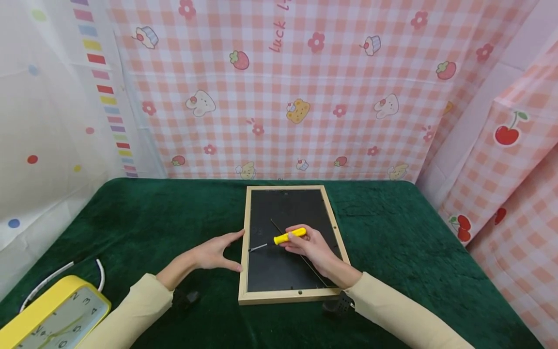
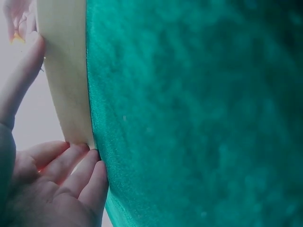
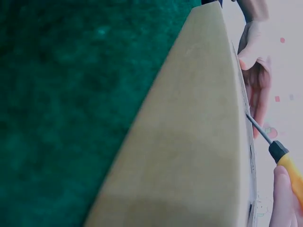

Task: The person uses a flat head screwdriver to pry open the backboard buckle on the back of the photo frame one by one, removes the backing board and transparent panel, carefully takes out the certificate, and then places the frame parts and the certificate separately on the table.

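Note:
A light wooden picture frame [image 1: 283,297] lies back side up on the table, with a black backing board [image 1: 283,208] inside its rim. My right hand [image 1: 317,249] grips the yellow handle of a screwdriver [image 1: 289,236] above the board. Its metal tip meets the inner edge of the frame's left rail, also visible in the right wrist view, where the screwdriver [image 3: 292,175] slants down to the rim. With fingers extended and thumb spread, my left hand [image 1: 211,253] touches the outside of that rail. The left wrist view shows its fingertips against the wooden side [image 2: 68,85].
A yellow clock [image 1: 65,310] is at the lower left, beside a white cable [image 1: 102,276]. Dark green cloth [image 1: 392,232] covers the table. A thin dark line [image 1: 314,269] runs diagonally across the board. Pink checked curtain [image 1: 270,97] hangs behind.

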